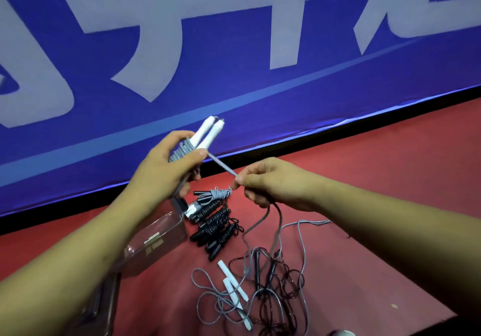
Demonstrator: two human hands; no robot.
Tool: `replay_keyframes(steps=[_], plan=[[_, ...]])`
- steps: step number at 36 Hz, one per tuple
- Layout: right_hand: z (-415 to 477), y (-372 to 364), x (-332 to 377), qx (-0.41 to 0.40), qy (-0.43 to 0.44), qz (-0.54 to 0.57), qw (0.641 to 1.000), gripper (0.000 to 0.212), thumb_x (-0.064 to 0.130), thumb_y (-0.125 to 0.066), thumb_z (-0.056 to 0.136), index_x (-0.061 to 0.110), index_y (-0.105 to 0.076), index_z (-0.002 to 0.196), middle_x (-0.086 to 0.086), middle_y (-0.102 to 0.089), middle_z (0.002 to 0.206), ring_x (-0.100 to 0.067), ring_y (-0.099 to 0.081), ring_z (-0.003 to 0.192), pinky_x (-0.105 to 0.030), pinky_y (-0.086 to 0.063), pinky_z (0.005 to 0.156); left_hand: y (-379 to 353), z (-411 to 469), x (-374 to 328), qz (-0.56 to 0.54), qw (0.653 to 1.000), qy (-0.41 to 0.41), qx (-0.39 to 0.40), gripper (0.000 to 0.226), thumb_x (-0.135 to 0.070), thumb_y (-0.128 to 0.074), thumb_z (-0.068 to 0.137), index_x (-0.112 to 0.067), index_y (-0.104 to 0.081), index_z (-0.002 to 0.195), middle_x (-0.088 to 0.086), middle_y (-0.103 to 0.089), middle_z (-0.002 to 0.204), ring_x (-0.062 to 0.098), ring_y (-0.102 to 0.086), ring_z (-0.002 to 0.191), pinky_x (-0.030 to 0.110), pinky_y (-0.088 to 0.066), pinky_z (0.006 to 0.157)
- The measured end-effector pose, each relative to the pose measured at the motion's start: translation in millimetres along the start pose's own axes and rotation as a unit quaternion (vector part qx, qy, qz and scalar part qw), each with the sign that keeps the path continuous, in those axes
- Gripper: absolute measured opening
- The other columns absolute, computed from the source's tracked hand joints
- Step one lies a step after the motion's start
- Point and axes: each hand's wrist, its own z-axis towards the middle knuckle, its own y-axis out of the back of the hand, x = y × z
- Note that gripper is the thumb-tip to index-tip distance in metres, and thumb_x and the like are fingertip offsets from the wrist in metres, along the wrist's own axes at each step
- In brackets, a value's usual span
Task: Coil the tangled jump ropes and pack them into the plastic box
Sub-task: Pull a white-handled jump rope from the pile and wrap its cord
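I log left hand (166,169) gripping white plastic handles (208,130), right hand (270,182) pinching thin grey cord (222,165); slack between fingers could unwind wraps (181,150).

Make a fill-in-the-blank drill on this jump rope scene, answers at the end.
The left hand grips two ___ handles wound with rope.
The right hand pinches the ___ rope stretched from them.
The coiled bundles lie on the ___ floor beside the plastic box.
Answers: white, grey, red.
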Motion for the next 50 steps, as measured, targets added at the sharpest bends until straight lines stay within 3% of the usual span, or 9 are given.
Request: replay_keyframes(steps=[7, 11, 16, 22, 27, 32, 40, 42, 50], plan=[[-2.4, -12.2, 23.0, 0.046, -0.06, 0.008, 0.997, 0.051, 0.017, -0.037, 0.065, -0.004, -0.064, 0.102, -0.007, -0.04, 0.056, -0.015, -0.025, 0.041, -0.027, -0.022, 0.05, 13.2, 7.7, 28.2, 0.162, 0.986, 0.035, -0.024, 0.03, -0.035, -0.075, 0.085, -0.035, -0.049, 0.1, -0.003, -0.061, 0.054, 0.017, -0.046, 0.04, 0.027, -0.037, 0.047], [-3.2, -23.3, 32.8, 0.014, -0.038, -0.12, 0.992, 0.033, 0.023, -0.048, 0.088, -0.003, -0.066, 0.095, -0.01, -0.04, 0.062, -0.018, -0.028, 0.046, -0.026, -0.024, 0.047, 13.8, 4.0, 35.8, 0.345, 0.938, 0.038, 0.026, 0.035, -0.047, -0.072, 0.083, -0.039, -0.043, 0.102, -0.002, -0.063, 0.062, 0.02, -0.059, 0.056, 0.038, -0.048, 0.062], [0.6, -26.0, 31.8, 0.008, 0.087, -0.356, 0.93, 0.028, 0.02, -0.058, 0.094, 0.008, -0.06, 0.07, -0.006, -0.045, 0.058, -0.014, -0.034, 0.048, -0.026, -0.029, 0.047, 5.4, 0.2, 36.3, 0.484, 0.865, 0.013, 0.13, 0.04, -0.046, -0.067, 0.085, -0.037, -0.032, 0.102, -0.002, -0.06, 0.073, 0.022, -0.06, 0.065, 0.037, -0.051, 0.066], [5.9, -6.0, 26.1, -0.066, 0.135, -0.39, 0.908, 0.013, 0.025, -0.065, 0.091, 0.017, -0.074, 0.087, -0.002, -0.071, 0.077, -0.015, -0.063, 0.072, -0.033, -0.052, 0.07, -8.1, -12.1, 32.9, 0.454, 0.856, -0.03, 0.246, 0.042, -0.051, -0.069, 0.077, -0.031, -0.038, 0.096, -0.005, -0.06, 0.07, 0.008, -0.054, 0.059, 0.035, -0.047, 0.063], [3.9, 10.5, 26.5, -0.074, 0.119, -0.295, 0.945, 0.006, 0.022, -0.075, 0.084, 0.018, -0.076, 0.08, 0.002, -0.066, 0.061, -0.001, -0.05, 0.046, -0.011, -0.036, 0.051, -27.5, -22.3, 30.1, 0.439, 0.87, -0.07, 0.213, 0.066, -0.089, -0.05, 0.066, -0.032, -0.048, 0.1, -0.005, -0.059, 0.065, 0.009, -0.055, 0.059, 0.039, -0.05, 0.064], [1.7, 21.2, 15.4, -0.063, 0.1, -0.193, 0.974, 0.007, 0.02, -0.078, 0.081, 0.013, -0.076, 0.079, -0.001, -0.064, 0.061, -0.009, -0.045, 0.047, -0.019, -0.038, 0.048, -34.3, -29.4, 22.3, 0.399, 0.89, -0.099, 0.196, 0.043, -0.07, -0.057, 0.076, -0.033, -0.04, 0.091, -0.003, -0.055, 0.062, 0.011, -0.053, 0.057, 0.034, -0.038, 0.052], [0.2, 22.9, -12.2, -0.019, 0.006, -0.035, 0.999, 0.028, -0.01, -0.048, 0.087, 0.006, -0.071, 0.085, -0.006, -0.057, 0.06, -0.017, -0.044, 0.049, -0.024, -0.036, 0.049, -32.4, -29.2, 8.6, 0.209, 0.96, -0.088, 0.165, 0.052, -0.06, -0.063, 0.076, -0.049, -0.042, 0.123, 0.008, -0.067, 0.076, 0.027, -0.056, 0.058, 0.039, -0.048, 0.058], [-0.1, 20.3, -14.9, -0.008, -0.013, -0.03, 0.999, 0.023, -0.001, -0.05, 0.095, 0.007, -0.067, 0.082, -0.005, -0.058, 0.062, -0.014, -0.045, 0.046, -0.025, -0.037, 0.05, -32.6, -28.5, 8.4, 0.156, 0.971, -0.082, 0.163, 0.054, -0.058, -0.063, 0.075, -0.054, -0.048, 0.127, 0.011, -0.069, 0.088, 0.032, -0.06, 0.066, 0.039, -0.053, 0.063], [-3.1, 7.2, -5.7, 0.086, -0.077, -0.094, 0.989, 0.037, 0.038, -0.047, 0.102, 0.008, -0.068, 0.095, 0.006, -0.033, 0.048, -0.014, -0.026, 0.047, -0.027, -0.026, 0.049, -16.4, -12.0, 3.3, 0.073, 0.994, 0.028, 0.081, 0.016, -0.033, -0.068, 0.091, -0.028, -0.055, 0.097, 0.013, -0.068, 0.072, 0.024, -0.052, 0.045, 0.019, -0.032, 0.038]])
